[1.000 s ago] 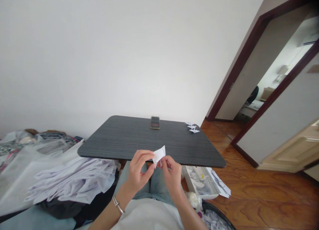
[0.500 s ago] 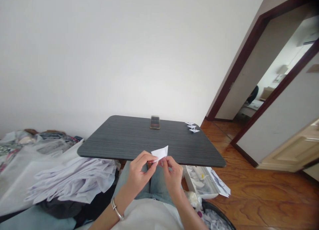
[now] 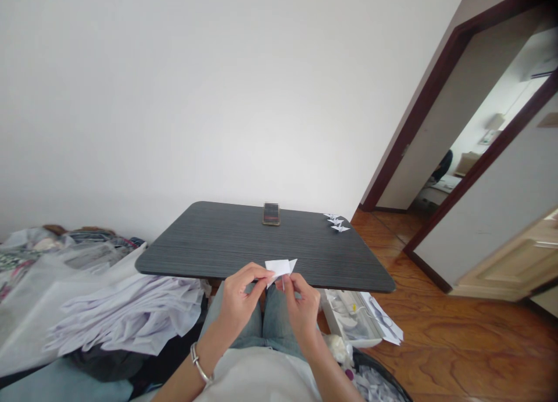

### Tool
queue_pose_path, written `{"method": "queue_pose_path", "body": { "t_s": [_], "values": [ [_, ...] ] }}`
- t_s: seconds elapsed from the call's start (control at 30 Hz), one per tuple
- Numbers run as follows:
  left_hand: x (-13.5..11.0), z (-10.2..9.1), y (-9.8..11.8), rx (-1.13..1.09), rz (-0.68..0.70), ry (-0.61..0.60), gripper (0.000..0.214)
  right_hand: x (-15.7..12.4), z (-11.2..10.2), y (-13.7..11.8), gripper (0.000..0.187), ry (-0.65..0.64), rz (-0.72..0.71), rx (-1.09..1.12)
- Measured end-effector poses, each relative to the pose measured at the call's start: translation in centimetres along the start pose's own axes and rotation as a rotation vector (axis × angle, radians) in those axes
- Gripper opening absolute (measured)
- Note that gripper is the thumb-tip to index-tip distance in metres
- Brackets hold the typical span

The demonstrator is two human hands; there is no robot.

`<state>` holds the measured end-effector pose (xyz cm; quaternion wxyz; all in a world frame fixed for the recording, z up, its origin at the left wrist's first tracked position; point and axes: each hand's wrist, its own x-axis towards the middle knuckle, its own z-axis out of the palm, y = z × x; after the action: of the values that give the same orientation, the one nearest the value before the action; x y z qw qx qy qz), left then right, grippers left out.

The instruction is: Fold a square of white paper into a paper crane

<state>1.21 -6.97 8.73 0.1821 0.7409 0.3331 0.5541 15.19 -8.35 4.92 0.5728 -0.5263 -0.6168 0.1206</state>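
Observation:
A small folded white paper [image 3: 278,266] is held above the near edge of the dark table [image 3: 209,233], with a pointed flap sticking up at its right. My left hand [image 3: 244,289] pinches its left side between thumb and fingers. On the other side, my right hand [image 3: 300,303] is closed on the paper's lower right part, near a narrow strip that points down. The right fingertips are partly hidden behind the paper. Three folded paper cranes [image 3: 339,228] stand in a row at the table's far right corner.
A small dark framed device [image 3: 271,214] stands at the table's back edge by the wall. On the left lies a pile of white cloth [image 3: 131,315]. Below the table's right side sits a white box [image 3: 349,320] with small items, beside a black bag [image 3: 379,376] of paper scraps.
My left hand has shifted slightly left, and the folded paper has turned a little, its top edge now nearly level. My right hand stays about where it was, still on the paper.

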Motion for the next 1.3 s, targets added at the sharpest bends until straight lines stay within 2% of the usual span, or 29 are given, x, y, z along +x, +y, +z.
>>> {"method": "queue_pose_path", "body": {
  "t_s": [0.17,0.37,0.53,0.67,0.83,1.03,1.13,1.3],
  "values": [
    [-0.2,-0.1,0.0,-0.023,-0.012,0.011,0.014,0.0,0.0,0.0,0.029,-0.018,0.013,0.039],
    [-0.5,-0.2,-0.3,-0.045,-0.005,-0.012,0.02,0.2,0.1,-0.1,0.03,-0.073,0.093,0.151],
    [-0.1,-0.2,-0.8,-0.036,-0.034,0.028,0.021,0.5,0.1,-0.3,0.034,-0.121,0.169,0.338],
    [0.4,-0.1,-1.2,-0.087,-0.074,-0.069,0.023,0.8,0.1,-0.3,0.034,-0.206,0.267,0.533],
    [0.4,0.1,-2.0,-0.225,-0.135,-0.196,0.022,1.1,0.1,-0.1,0.033,-0.301,0.358,0.622],
    [0.4,0.1,-2.7,-0.263,-0.179,-0.217,0.031,1.3,0.0,0.1,0.036,-0.368,0.403,0.677],
    [0.4,0.2,-3.0,-0.351,-0.214,-0.258,0.034,1.3,0.1,0.2,0.037,-0.382,0.405,0.673],
    [0.1,0.8,-3.4,-0.506,-0.291,-0.256,0.031,1.2,0.2,0.4,0.037,-0.394,0.398,0.669]
  ]
}}
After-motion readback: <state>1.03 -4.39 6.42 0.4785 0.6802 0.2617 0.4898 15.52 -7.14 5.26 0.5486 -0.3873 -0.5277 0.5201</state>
